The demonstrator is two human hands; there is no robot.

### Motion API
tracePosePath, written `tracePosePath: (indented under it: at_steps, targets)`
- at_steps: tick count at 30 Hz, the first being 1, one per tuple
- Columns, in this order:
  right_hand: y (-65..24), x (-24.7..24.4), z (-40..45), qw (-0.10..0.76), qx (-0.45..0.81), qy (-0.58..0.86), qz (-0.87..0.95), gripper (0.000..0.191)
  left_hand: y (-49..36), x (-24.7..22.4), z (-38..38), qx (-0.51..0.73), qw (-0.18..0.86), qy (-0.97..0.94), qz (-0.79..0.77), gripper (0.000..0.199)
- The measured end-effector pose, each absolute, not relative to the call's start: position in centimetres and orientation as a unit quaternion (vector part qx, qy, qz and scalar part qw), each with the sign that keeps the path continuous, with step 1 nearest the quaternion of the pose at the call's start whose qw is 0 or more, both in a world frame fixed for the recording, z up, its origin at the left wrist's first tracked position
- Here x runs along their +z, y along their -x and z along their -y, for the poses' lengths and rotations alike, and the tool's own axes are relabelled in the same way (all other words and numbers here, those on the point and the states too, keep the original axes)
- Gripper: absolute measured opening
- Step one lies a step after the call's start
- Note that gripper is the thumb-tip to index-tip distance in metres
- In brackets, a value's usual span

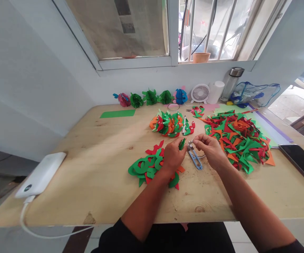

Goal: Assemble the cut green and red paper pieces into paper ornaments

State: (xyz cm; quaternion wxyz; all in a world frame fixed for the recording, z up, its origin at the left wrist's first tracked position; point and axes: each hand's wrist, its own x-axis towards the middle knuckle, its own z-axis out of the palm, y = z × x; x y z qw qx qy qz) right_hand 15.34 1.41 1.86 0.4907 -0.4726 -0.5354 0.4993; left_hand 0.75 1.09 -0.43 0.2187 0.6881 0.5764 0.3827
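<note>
My left hand (174, 154) is closed on a folded green paper piece (182, 144), which pokes up between thumb and fingers. Close by on its right, my right hand (208, 149) pinches thumb and fingertips together. Whatever lies between those fingertips is too small to name. A blue tool with a metal head (195, 160) lies on the table between both hands, beside a pale ring (201, 155) partly behind my right hand. Under and left of my left wrist is a loose pile of green and red paper cutouts (143, 167).
Paper scraps (238, 137) are heaped at right, near a phone (301, 163). Behind my hands are layered cutouts (167, 123) and a white pen (184, 124). Paper figures (150, 97), a small fan (200, 93) and a bottle (231, 84) line the wall. A power bank (42, 174) sits left.
</note>
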Motion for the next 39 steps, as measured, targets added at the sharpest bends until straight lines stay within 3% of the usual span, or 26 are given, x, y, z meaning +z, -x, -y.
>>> tracePosePath:
  at_steps: [8, 28, 35, 39]
  targets:
    - [-15.0, 1.6, -1.3, 0.506, 0.491, 0.451, 0.547, 0.024, -1.0, -0.8, -0.9, 0.358, 0.169, -0.709, -0.583, 0.031]
    - [-13.6, 0.7, -0.9, 0.503, 0.421, 0.47, 0.591, 0.036, -1.4, -0.2, -0.3, 0.362, 0.226, -0.71, -0.56, 0.051]
    - [-14.3, 1.4, -1.0, 0.52, 0.36, 0.501, 0.591, 0.034, -0.9, 0.0, -0.3, 0.404, 0.345, -0.707, -0.467, 0.071]
    - [-14.6, 1.4, -1.2, 0.517, 0.348, 0.504, 0.598, 0.035, -0.8, -0.4, -0.7, 0.447, 0.413, -0.663, -0.436, 0.063]
